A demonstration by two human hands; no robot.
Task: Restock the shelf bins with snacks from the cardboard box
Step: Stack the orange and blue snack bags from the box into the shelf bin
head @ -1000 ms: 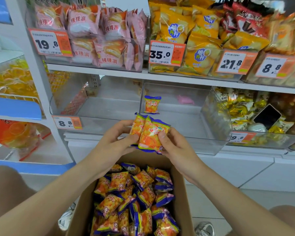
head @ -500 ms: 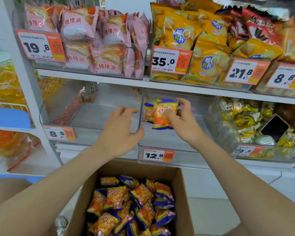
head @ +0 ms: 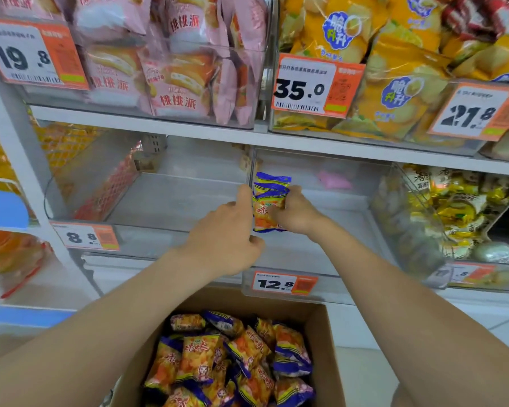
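Observation:
Orange-and-blue snack packs [head: 271,185] stand upright at the left side of the clear shelf bin [head: 335,257] tagged 12.8. My right hand [head: 299,214] reaches into that bin and grips the packs from the right. My left hand [head: 224,233] is beside them on the left, its index finger stretched up against the packs and holding nothing. Below, the open cardboard box [head: 329,348] holds several more of the same snack packs [head: 232,356].
A bare clear bin [head: 159,201] tagged 8.8 sits left of the 12.8 bin. A bin of gold-wrapped sweets [head: 459,215] is on the right. The shelf above carries pink cake packs [head: 174,69] and yellow chip bags [head: 394,83]. A small pink item [head: 334,180] lies at the bin's back.
Both hands rose from above the box to the 12.8 bin. My right hand carried the packs in against the pack standing there, and my left hand came alongside.

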